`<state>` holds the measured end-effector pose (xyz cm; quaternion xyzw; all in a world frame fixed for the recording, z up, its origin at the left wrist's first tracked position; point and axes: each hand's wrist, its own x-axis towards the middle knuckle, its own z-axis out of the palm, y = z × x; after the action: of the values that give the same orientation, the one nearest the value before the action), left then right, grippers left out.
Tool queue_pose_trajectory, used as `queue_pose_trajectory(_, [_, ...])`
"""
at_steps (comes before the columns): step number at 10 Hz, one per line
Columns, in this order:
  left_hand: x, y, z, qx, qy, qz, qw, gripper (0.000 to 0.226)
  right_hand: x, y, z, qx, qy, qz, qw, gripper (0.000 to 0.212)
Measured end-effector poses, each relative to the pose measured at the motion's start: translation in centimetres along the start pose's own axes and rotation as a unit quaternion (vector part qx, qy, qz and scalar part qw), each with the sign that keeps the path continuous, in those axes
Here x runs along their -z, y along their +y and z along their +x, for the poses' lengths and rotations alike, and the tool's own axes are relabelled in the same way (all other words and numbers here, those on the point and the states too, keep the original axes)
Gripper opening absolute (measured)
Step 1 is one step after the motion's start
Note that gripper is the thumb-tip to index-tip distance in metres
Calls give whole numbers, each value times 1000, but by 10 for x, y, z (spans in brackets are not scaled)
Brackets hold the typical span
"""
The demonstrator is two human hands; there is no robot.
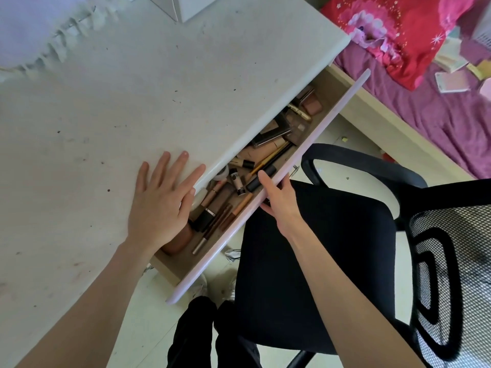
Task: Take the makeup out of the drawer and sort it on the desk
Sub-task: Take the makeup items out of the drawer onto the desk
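Right grip (276, 193) pinching drawer front (313, 144), makeup (239, 181) just beside; left grip (162, 197) spread flat on desk (106, 115).

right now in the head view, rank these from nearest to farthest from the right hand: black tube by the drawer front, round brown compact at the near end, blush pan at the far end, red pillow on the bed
From the right hand on the drawer front:
1. Black tube, just beside the thumb.
2. Round brown compact, drawer's near end, under the left wrist.
3. Blush pan, drawer's far end.
4. Red pillow, on the bed beyond the desk.
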<state>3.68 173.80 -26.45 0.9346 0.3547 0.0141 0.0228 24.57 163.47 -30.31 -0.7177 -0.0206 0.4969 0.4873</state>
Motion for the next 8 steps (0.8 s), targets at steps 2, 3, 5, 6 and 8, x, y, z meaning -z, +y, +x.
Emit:
queue_pose_trajectory(2, [-1, 2, 0, 4, 7, 2, 1000, 45, -3, -3, -4, 36, 39, -67, 996, 54])
queue_pose_trajectory(3, [0, 1, -1, 1, 9, 5, 1000, 45, 10, -4, -5, 49, 1, -50, 998, 57])
queue_pose_trajectory(5, [0, 3, 0, 5, 13, 7, 1000, 45, 62, -58, 44, 26, 164, 60, 984, 81])
queue_pose_trajectory(6, [0, 5, 2, 13, 17, 9, 1000, 45, 73, -57, 62, -4, 162, -66, 985, 73])
queue_pose_trajectory(8, [0, 6, 3, 21, 4, 16, 1000, 46, 72, -51, 69, -26, 100, -103, 989, 60])
